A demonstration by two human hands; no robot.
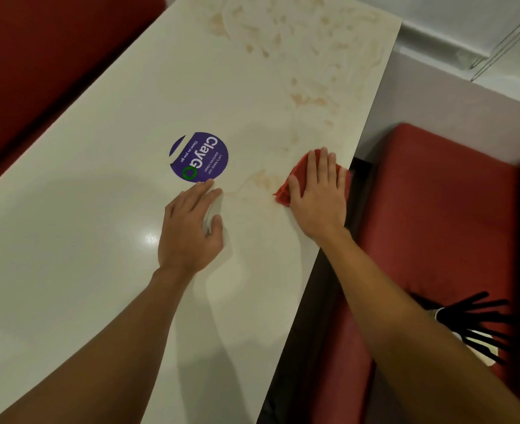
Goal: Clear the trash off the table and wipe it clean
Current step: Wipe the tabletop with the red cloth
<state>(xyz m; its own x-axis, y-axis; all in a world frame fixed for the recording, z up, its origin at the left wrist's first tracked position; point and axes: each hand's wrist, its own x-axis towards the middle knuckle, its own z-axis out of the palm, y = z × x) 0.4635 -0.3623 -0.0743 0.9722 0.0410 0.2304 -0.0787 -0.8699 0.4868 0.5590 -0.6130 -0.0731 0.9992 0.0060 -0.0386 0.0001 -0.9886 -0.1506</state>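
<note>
Right hand: flat, fingers straight and close together, pressing the red cloth at the right edge of the surface.
Left hand: fingers and thumb hold a white thing beside the purple sticker.
Stains: brown smears from the cloth towards the far edge.

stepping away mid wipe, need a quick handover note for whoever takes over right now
Right hand: flat, fingers straight, pressing the red cloth onto the table near its right edge.
Left hand: on the table, thumb and fingers around a small white item; I cannot tell what it is.
Done: apart from that item, no trash shows on the tabletop; the near part looks clean.
Left: brown stains smear the far end and run down to beside the cloth. Wipe those, then remove the white item.
</note>
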